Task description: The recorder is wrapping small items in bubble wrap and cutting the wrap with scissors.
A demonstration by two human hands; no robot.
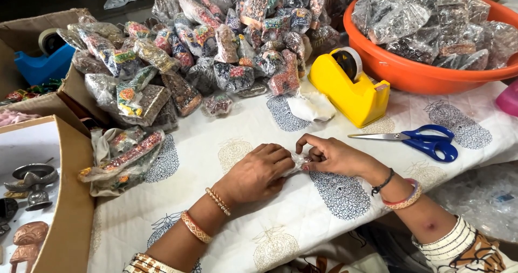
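My left hand (258,173) and my right hand (330,155) meet at the middle of the white printed cloth (226,219). Between them they pinch a small item in a clear plastic wrap (298,161). The left hand covers most of it, so its contents are hidden. Both wrists wear bangles. A yellow tape dispenser (348,87) stands just beyond my right hand. Blue-handled scissors (418,140) lie shut to the right of it.
A heap of colourful wrapped packets (205,52) fills the far cloth. An orange tub (426,70) of more packets sits at the far right. Cardboard boxes (70,208) with metal figures stand at the left, beside a blue dispenser (43,62). Loose packets (124,157) lie near the box.
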